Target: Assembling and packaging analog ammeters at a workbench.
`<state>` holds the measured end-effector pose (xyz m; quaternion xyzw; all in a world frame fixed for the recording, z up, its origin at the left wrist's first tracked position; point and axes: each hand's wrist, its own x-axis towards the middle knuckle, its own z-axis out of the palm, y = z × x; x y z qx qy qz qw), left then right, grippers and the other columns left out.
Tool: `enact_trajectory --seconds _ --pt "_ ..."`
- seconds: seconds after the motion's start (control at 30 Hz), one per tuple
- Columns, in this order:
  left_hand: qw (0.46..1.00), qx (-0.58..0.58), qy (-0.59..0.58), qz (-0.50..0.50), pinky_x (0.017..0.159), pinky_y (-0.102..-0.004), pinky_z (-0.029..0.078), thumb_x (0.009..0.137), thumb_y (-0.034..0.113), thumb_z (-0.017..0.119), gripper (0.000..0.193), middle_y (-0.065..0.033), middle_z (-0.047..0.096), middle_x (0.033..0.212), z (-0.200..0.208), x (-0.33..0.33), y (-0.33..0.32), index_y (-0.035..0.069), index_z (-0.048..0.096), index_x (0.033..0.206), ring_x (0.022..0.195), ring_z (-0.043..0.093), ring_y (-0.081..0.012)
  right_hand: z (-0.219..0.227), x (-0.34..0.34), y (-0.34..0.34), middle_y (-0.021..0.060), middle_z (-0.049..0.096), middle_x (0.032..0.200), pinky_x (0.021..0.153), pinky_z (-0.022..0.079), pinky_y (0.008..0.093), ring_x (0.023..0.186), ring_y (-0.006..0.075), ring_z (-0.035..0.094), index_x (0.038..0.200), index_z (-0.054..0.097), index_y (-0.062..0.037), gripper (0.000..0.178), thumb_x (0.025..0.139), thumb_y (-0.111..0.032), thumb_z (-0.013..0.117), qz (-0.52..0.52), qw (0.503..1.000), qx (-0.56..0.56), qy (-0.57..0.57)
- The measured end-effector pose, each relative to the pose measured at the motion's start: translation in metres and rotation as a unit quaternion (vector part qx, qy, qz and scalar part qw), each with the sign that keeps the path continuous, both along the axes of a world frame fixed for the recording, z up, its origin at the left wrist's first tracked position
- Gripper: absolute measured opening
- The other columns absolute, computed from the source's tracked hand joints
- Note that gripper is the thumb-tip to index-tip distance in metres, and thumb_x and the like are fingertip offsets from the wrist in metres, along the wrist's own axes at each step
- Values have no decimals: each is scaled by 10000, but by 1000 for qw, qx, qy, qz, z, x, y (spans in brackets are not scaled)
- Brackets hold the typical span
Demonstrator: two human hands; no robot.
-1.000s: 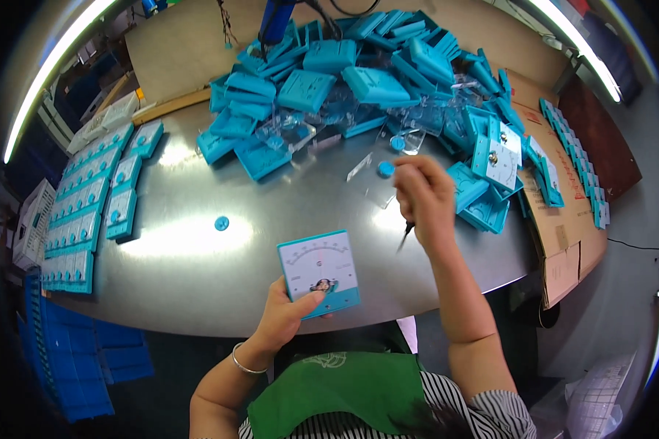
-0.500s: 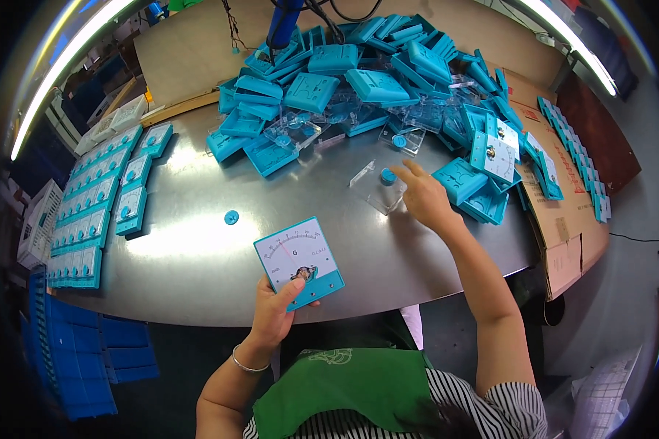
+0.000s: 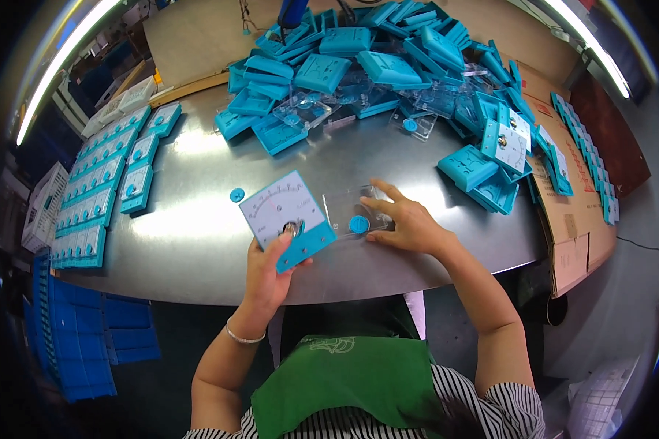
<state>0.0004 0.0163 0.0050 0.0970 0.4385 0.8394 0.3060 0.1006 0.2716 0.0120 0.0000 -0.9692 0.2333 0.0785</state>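
Note:
My left hand [image 3: 269, 274] grips a teal panel meter [image 3: 289, 219] with a white dial face, holding it tilted over the near side of the table. The thumb lies across its front, beside the metal parts in the cut-out. Just to its right, my right hand [image 3: 410, 223] holds a clear plastic cover [image 3: 342, 207] by its right side, thumb and fingers spread along the edge. A round teal knob [image 3: 359, 224] sits on this cover. The cover's left edge comes close to the meter; whether they touch I cannot tell. A loose teal knob [image 3: 237, 194] lies left of the meter.
Teal housings [image 3: 322, 73] and clear covers are heaped at the back of the metal table [image 3: 190, 241]. Meters with white dials [image 3: 507, 150] rest at the right. Rows of covered meters [image 3: 88, 212] stand at the left; another row [image 3: 582, 157] lies on cardboard [image 3: 567, 241].
My right hand has brought the clear cover left and nearer, beside the meter. My left hand has raised the meter slightly away from me and to the left, turning it.

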Motion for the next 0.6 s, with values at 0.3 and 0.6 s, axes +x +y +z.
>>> enact_trajectory --seconds 0.3,0.6 --pt "997 45 -64 -18 832 -304 509 863 122 626 327 -57 609 1081 -20 -27 54 36 516 1159 973 608 -154 -1 -1 -34 206 412 1350 713 525 409 814 306 649 1109 560 -53 522 714 -338 748 -11 1000 -1 4" --pt "997 29 -72 -29 843 -301 510 868 93 622 330 -75 601 1103 -23 -30 55 30 502 1169 976 610 -161 -1 -4 -25 196 446 1316 704 532 390 810 316 646 1143 542 -59 546 714 -333 743 10 1000 -22 -1"
